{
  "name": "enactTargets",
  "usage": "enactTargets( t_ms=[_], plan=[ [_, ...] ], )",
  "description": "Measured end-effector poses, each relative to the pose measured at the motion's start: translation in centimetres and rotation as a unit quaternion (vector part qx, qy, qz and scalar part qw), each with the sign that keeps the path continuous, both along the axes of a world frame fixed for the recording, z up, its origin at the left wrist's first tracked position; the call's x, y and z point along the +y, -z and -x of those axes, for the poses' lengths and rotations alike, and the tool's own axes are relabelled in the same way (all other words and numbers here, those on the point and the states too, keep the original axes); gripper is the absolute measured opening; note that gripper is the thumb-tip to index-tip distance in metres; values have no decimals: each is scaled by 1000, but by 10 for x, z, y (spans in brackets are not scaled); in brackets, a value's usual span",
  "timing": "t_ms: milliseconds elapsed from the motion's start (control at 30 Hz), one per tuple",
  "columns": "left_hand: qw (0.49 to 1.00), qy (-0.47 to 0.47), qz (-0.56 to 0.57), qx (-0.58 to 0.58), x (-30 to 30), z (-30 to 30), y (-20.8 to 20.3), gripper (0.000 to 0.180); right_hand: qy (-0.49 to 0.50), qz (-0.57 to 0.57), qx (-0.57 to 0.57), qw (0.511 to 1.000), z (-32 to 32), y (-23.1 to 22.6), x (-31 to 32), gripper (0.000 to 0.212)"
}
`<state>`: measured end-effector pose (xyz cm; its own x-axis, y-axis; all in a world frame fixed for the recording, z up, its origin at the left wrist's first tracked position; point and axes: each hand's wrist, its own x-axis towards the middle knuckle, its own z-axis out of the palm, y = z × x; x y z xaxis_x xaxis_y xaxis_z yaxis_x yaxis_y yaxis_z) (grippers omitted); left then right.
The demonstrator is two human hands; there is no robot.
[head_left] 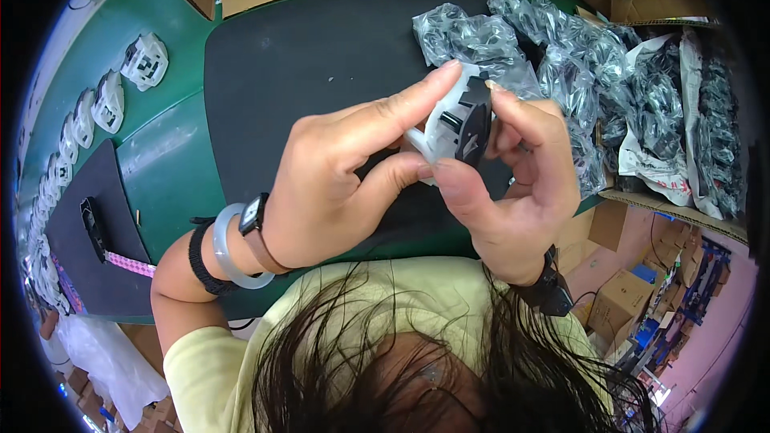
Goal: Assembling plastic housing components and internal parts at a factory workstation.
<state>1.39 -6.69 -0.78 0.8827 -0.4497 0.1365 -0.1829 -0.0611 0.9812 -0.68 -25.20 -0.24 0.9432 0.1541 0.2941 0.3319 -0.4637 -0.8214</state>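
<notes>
Between my two hands, above the black mat, is a white plastic housing with a black plastic cover against its right side. My left hand grips the white housing, index finger at its top and thumb at its lower end. From the right, my right hand pinches the black cover, with its fingertips near the upper edge and its thumb at the bottom. The two parts are tilted on edge; a gap with dark inner pieces shows between them. My palms and fingers hide part of the housing.
Several clear bags of dark parts lie at the back right, some in an open carton. A row of white-and-black housings curves along the green table at left. A black strip-shaped part rests on another dark mat.
</notes>
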Motion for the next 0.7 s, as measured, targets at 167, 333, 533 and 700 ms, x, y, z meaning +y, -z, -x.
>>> enactTargets(
  t_ms=[167,333,533,700],
  plan=[
    [988,28,115,100,3,-10,-6,50,-64,-53,-9,997,-7,1,-5,62],
    [997,54,1,52,11,-17,-11,46,-85,-79,41,992,-5,-3,-10,63],
    [994,69,-60,54,11,-15,-13,45,-79,-26,57,995,2,-8,-11,64],
    [992,30,101,76,-1,-13,-5,45,-6,-38,-62,997,4,11,2,68]
  ],
)
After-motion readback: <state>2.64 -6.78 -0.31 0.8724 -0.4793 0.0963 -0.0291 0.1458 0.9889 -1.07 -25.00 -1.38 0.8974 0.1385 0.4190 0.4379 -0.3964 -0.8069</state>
